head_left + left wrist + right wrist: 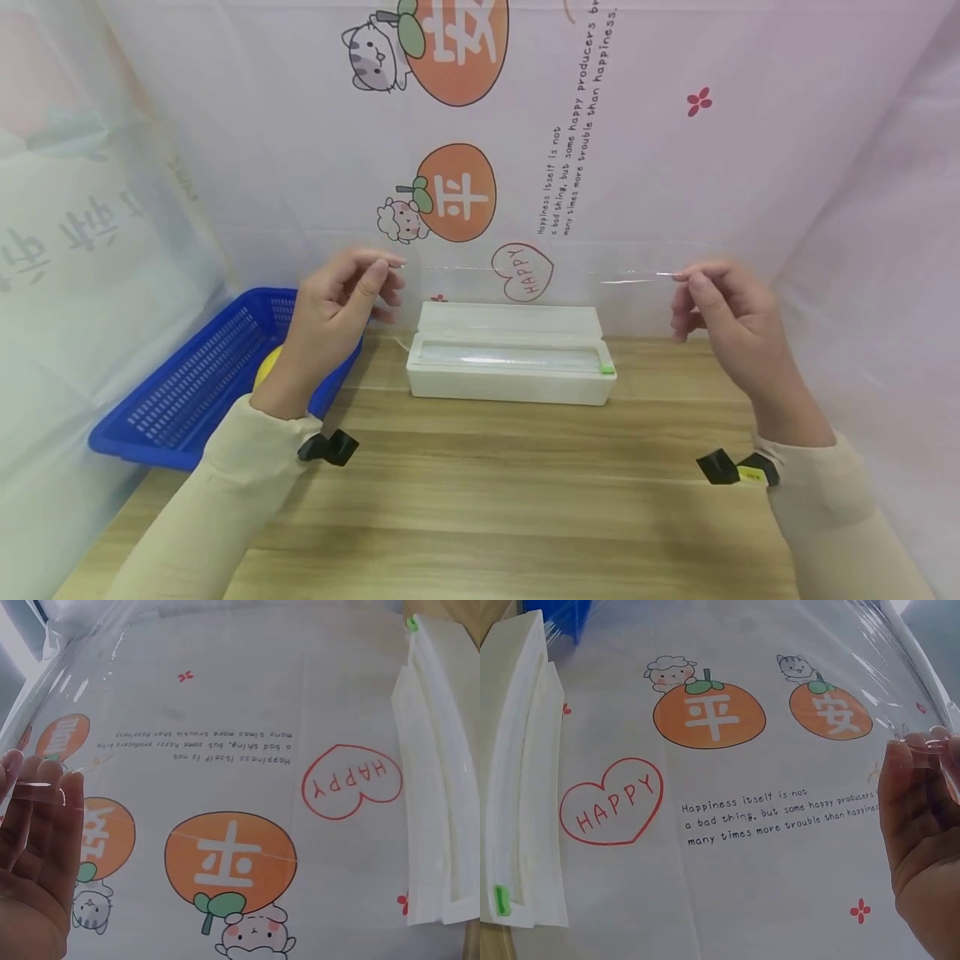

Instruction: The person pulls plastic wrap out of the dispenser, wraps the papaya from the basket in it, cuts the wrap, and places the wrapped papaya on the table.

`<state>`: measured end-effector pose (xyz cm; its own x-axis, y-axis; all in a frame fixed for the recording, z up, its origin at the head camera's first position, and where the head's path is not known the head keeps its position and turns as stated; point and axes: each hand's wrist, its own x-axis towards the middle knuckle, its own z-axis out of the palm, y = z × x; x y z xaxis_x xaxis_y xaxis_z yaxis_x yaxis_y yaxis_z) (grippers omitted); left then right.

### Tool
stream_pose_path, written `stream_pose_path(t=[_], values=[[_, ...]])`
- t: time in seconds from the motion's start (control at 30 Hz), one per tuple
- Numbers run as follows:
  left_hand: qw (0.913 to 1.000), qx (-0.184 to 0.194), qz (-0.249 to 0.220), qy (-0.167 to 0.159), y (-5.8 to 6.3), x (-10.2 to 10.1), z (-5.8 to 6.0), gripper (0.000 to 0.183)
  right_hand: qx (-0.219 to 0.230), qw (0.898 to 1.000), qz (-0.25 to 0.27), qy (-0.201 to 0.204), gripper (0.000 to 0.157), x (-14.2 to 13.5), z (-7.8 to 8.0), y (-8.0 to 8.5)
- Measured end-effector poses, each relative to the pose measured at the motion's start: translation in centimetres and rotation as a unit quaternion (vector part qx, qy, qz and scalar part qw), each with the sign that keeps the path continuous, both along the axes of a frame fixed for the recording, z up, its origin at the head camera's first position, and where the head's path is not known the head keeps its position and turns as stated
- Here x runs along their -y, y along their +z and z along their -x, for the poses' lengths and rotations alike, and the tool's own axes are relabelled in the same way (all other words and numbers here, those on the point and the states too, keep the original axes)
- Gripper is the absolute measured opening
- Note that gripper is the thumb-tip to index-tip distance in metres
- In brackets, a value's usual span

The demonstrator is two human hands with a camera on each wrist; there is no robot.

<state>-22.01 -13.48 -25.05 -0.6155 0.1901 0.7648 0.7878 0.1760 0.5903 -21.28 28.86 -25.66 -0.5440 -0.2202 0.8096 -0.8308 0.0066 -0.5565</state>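
Observation:
Clear cling film (pixel 630 281) is stretched between the two hands, its upper edge a faint line across the head view. At the left, the left hand (pixel 333 321) pinches one corner between thumb and index finger. My right hand (pixel 738 329) pinches the opposite corner the same way. Below and between them, the white cling film box (pixel 510 386) stands on the table with its lid (pixel 510 319) raised at the back. The film roll (pixel 510 357) shows inside, and a green slider (pixel 607 369) sits at the box's right end. Film also shows near the fingers (pixel 49 787) in the left wrist view.
A blue plastic basket (pixel 172 400) stands at the left, with a yellow object (pixel 268 365) in it partly hidden by the left arm. Behind the box hangs a white printed cloth (pixel 637 167). The wooden table (pixel 510 500) extends in front.

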Motion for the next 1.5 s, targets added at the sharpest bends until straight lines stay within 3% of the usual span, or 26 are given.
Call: stream_pose_path(t=[0.33,0.43,0.63,0.8,1.07,1.33,1.5], values=[[0.9992,0.03,0.026,-0.007,-2.0,0.0,-1.7,0.02,0.047,0.998,-0.016,0.037,0.021,-0.3,-1.3,-1.8],[0.9975,0.058,0.037,-0.018,-2.7,0.0,-2.1,0.019,0.06,0.997,-0.024,0.041,0.021,-0.4,-1.6,-2.6],[0.9919,0.109,0.057,-0.034,-4.4,0.0,-2.5,0.018,0.121,0.988,-0.093,-0.012,0.02,-0.9,-2.3,-4.1],[0.9925,0.102,0.059,-0.034,-5.6,0.0,-2.3,0.019,0.151,0.976,-0.149,-0.056,0.02,-1.2,-2.5,-5.0],[0.9884,0.124,0.07,-0.053,-7.4,0.0,-2.4,0.019,0.169,0.978,-0.124,0.008,0.022,-0.8,-2.1,-7.1],[0.9813,0.16,0.081,-0.069,-10.0,0.1,-2.3,0.019,0.209,0.966,-0.151,0.009,0.021,-0.7,-2.5,-9.3],[0.975,0.191,0.077,-0.083,-11.6,0.3,-2.6,0.018,0.243,0.955,-0.166,0.03,0.02,-1.1,-2.9,-10.4]])
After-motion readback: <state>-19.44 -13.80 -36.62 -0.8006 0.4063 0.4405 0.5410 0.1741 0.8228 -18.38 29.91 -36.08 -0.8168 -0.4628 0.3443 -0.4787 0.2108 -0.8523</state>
